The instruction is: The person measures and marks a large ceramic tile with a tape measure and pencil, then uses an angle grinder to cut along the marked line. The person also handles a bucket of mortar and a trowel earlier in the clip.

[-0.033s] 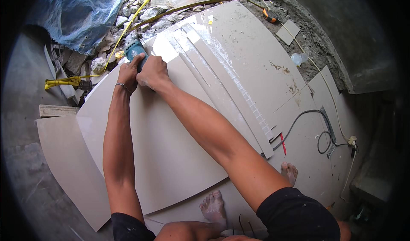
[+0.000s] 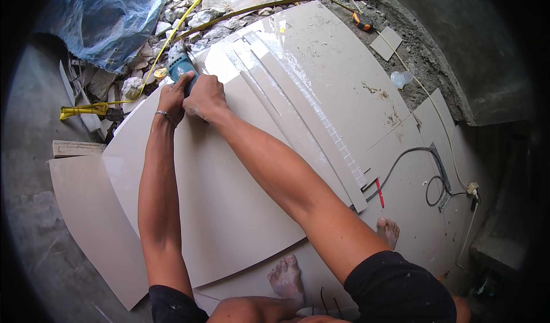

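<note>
Both my arms reach forward over a large beige tile (image 2: 229,208) lying flat on the floor. My left hand (image 2: 172,98) and my right hand (image 2: 205,97) together grip a teal angle grinder (image 2: 181,66) at the tile's far edge. A thin bracelet sits on my left wrist. Cut tile strips (image 2: 298,122) lie just to the right of the big tile, dusted white along one edge. My bare feet (image 2: 286,277) rest on a tile near the bottom of the view.
Rubble and a blue plastic sheet (image 2: 103,19) fill the far left. A yellow strap (image 2: 86,109) and tape measure (image 2: 362,20) lie on the ground. A grey cable (image 2: 424,162) loops to a socket at right beside a red pencil (image 2: 379,192). More tiles (image 2: 86,220) lie stacked at left.
</note>
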Action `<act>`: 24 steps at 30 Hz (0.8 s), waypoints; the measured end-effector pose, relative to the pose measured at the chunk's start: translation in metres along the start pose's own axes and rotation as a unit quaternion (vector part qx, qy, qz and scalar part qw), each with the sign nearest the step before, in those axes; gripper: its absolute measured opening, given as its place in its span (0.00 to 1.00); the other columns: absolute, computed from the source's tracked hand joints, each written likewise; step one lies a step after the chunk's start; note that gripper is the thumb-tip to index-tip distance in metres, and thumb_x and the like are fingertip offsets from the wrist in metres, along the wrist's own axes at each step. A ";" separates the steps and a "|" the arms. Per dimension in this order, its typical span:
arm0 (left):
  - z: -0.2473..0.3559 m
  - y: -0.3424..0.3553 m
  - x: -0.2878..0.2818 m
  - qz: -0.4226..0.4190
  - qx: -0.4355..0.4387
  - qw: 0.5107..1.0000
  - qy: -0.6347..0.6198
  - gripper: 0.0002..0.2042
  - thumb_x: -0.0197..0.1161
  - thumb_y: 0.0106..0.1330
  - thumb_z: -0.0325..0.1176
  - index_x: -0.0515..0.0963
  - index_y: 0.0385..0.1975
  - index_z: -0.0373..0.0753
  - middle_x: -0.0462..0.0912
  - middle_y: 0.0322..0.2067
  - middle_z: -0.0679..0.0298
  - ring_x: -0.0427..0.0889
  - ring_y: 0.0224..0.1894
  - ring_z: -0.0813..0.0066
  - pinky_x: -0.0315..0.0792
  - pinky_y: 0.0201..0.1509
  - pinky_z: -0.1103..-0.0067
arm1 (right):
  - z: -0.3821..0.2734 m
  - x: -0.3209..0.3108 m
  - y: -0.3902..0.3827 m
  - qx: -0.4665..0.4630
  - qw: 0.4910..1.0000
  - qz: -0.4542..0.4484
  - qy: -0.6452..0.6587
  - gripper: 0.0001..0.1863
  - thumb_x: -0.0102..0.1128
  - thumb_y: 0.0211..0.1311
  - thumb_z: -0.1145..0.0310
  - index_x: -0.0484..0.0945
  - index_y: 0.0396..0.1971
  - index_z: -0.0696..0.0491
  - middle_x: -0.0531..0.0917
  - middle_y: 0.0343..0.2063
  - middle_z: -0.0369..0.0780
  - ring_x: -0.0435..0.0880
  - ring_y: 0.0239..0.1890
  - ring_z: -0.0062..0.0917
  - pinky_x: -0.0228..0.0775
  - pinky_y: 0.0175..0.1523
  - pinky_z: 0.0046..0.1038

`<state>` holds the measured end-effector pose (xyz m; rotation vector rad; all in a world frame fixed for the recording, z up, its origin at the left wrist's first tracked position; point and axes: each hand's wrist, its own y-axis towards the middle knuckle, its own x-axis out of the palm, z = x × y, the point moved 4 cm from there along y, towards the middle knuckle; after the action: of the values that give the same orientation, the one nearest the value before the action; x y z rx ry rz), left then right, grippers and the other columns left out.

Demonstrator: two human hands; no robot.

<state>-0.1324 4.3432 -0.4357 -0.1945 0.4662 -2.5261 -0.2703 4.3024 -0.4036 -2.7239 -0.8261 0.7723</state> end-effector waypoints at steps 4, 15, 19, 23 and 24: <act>-0.001 0.001 0.000 -0.001 0.000 1.000 -0.004 0.24 0.79 0.64 0.43 0.81 0.43 0.26 0.88 0.37 0.59 0.88 0.32 0.70 0.83 0.37 0.74 | -0.001 -0.001 -0.001 -0.004 1.000 0.002 0.006 0.21 0.79 0.42 0.72 0.86 0.38 0.65 0.88 0.46 0.56 0.89 0.53 0.47 0.83 0.60 0.36; 0.003 0.010 0.002 -0.007 -0.002 1.000 -0.006 0.24 0.80 0.63 0.43 0.81 0.44 0.27 0.87 0.37 0.59 0.88 0.33 0.70 0.84 0.39 0.73 | -0.004 -0.005 0.006 0.002 1.000 0.007 0.001 0.20 0.78 0.42 0.73 0.86 0.38 0.65 0.88 0.47 0.56 0.89 0.53 0.48 0.83 0.60 0.36; 0.003 0.011 0.002 -0.005 -0.001 1.000 -0.006 0.25 0.80 0.62 0.43 0.80 0.45 0.26 0.87 0.38 0.58 0.89 0.34 0.69 0.84 0.40 0.73 | -0.005 -0.006 0.005 -0.003 1.000 0.012 0.006 0.21 0.78 0.43 0.72 0.86 0.39 0.65 0.88 0.47 0.56 0.89 0.54 0.47 0.82 0.61 0.35; 0.002 0.012 0.000 0.003 -0.008 1.000 -0.007 0.26 0.81 0.62 0.43 0.80 0.45 0.25 0.87 0.38 0.57 0.89 0.34 0.68 0.85 0.40 0.73 | -0.006 -0.006 0.004 0.000 1.000 0.008 0.010 0.22 0.79 0.43 0.72 0.85 0.40 0.65 0.88 0.47 0.56 0.89 0.54 0.47 0.82 0.61 0.35; 0.002 0.013 0.000 -0.001 -0.002 1.000 -0.005 0.27 0.81 0.62 0.43 0.80 0.45 0.25 0.87 0.38 0.57 0.89 0.34 0.68 0.85 0.40 0.73 | -0.005 -0.007 0.004 0.006 1.000 0.006 0.008 0.22 0.79 0.43 0.72 0.85 0.40 0.65 0.88 0.47 0.56 0.89 0.54 0.46 0.82 0.61 0.35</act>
<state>-0.1258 4.3322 -0.4382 -0.2078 0.4678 -2.5245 -0.2702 4.2951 -0.3977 -2.7243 -0.8002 0.7548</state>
